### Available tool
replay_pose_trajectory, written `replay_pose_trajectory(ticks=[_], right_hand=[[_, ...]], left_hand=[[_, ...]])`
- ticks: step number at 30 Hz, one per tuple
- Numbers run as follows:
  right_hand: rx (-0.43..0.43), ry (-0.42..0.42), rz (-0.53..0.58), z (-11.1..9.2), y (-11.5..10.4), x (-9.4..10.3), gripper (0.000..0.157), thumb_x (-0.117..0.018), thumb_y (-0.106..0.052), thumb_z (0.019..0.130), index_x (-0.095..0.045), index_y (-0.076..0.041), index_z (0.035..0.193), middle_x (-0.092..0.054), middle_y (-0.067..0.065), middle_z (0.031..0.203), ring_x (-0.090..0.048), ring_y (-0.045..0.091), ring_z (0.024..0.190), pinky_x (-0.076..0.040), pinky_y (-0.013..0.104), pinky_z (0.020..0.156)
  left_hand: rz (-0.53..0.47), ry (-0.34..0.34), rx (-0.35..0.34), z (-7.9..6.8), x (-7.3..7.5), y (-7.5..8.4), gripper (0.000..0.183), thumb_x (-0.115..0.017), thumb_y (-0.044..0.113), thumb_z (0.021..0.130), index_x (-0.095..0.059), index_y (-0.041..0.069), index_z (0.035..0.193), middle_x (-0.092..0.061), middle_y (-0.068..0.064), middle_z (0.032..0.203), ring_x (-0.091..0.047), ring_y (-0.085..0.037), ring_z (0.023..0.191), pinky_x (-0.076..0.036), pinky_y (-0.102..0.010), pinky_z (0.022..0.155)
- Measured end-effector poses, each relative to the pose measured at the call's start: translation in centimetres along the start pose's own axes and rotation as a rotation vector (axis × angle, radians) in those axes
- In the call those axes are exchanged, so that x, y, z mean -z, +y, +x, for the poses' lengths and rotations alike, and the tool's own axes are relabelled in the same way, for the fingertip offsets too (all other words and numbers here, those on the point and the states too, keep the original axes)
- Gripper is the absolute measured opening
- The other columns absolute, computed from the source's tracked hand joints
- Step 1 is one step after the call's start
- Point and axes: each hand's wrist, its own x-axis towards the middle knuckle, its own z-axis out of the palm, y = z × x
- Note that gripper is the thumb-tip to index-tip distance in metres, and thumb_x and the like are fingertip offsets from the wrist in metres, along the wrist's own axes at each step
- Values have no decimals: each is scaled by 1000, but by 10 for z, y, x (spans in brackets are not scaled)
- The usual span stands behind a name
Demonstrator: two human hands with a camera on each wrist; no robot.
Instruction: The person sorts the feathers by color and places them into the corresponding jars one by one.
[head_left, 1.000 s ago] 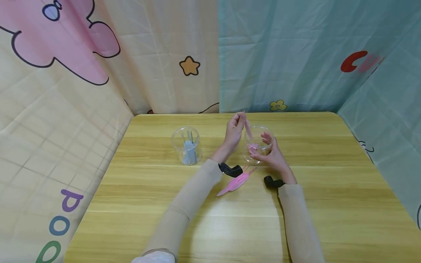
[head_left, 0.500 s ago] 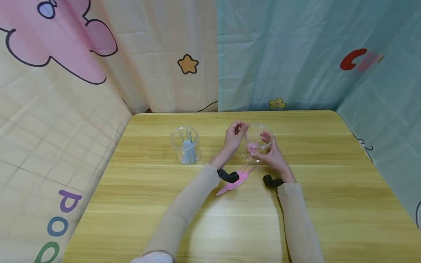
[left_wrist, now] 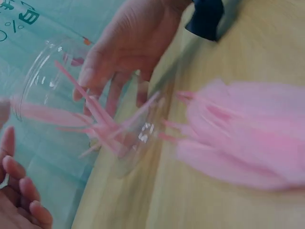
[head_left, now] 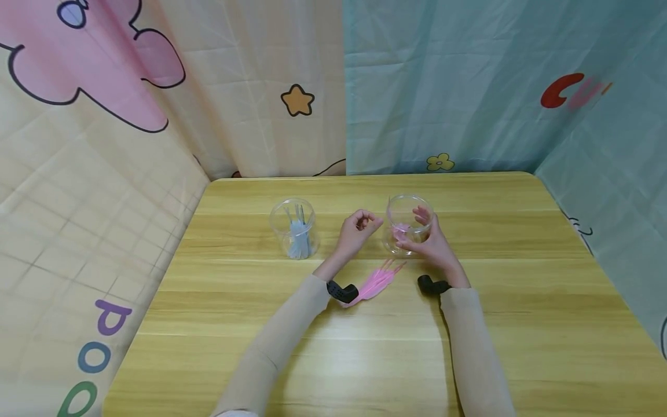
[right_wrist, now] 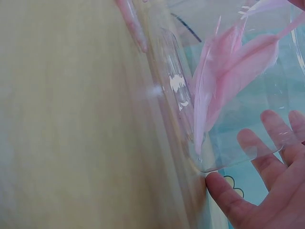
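Note:
A clear cup (head_left: pixel 410 231) stands on the table right of centre, with several pink feathers (left_wrist: pixel 102 126) inside. My right hand (head_left: pixel 438 249) grips its right side, thumb in front and fingers behind. Just left of the cup, apart from it, my left hand (head_left: pixel 355 233) hovers with loosely curled fingers and nothing between them. One feather leans up to the cup's rim near the left thumb, as the left wrist view shows. On the table before the cup lies a small bunch of pink feathers (head_left: pixel 377 282), partly covered by the left wrist camera.
A second clear cup (head_left: pixel 292 234) holding light blue feathers (head_left: pixel 299 242) stands to the left. The wooden table (head_left: pixel 500 243) has a far edge close behind both cups, where printed curtains (head_left: pixel 250 127) hang.
My left hand lowered a pink feather into the right cup, let it go, and drew back to the left and nearer. The right hand stayed on the cup.

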Motion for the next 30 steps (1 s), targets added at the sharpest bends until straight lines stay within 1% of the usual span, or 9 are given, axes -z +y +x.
replay_pose_trajectory(ticks=[2,6,10,12,15,18,26,30], right_hand=[[2,0,5,0,-1,0,99,-80,-9,76,-13,-13,148,-22,11,151,-19,35,137,-19,60,106],[-3,1,-3,0,-1,1,99,-81,-11,76,-13,-11,148,-23,11,151,-20,34,137,-20,58,106],[4,5,-4,0,1,1,99,-82,-13,75,-14,-8,147,-24,10,150,-21,33,136,-20,57,106],[11,4,-1,0,1,1,99,-82,-14,75,-14,-7,147,-25,10,150,-21,34,136,-21,58,106],[16,3,1,-1,1,1,100,-82,-15,75,-14,-7,147,-25,10,150,-22,34,136,-21,58,106],[18,1,0,-1,1,0,100,-82,-16,75,-14,-8,147,-25,10,150,-22,33,136,-22,57,106],[3,9,-19,-1,0,1,99,-82,-16,75,-15,-13,147,-25,9,150,-22,32,137,-20,56,107],[-5,1,-5,-1,-3,0,98,-81,-12,76,-14,-12,148,-24,11,151,-20,34,137,-18,56,107]], left_hand=[[100,-47,33,-5,3,-3,20,-70,24,88,-64,5,90,-43,1,73,-39,-11,66,-33,-23,59],[344,-181,84,-15,8,-6,19,-73,32,85,-69,14,86,-49,3,73,-43,-11,66,-36,-24,59],[597,-309,80,-23,8,-5,23,-74,43,80,-72,21,84,-56,8,71,-48,-9,65,-39,-24,56],[711,-354,68,-26,6,-3,26,-75,49,77,-72,24,82,-57,11,71,-49,-8,65,-39,-24,56],[845,-395,47,-30,4,0,31,-75,56,73,-72,26,79,-56,13,69,-49,-8,67,-39,-24,55],[912,-408,34,-32,2,2,32,-74,59,72,-70,28,76,-55,12,68,-49,-10,68,-38,-24,56],[927,-380,43,-34,-4,-3,28,-75,55,73,-69,28,70,-55,13,69,-49,-9,67,-38,-23,54],[927,-383,50,-34,-7,-4,26,-75,51,76,-68,28,68,-55,13,67,-49,-9,65,-37,-22,53]])
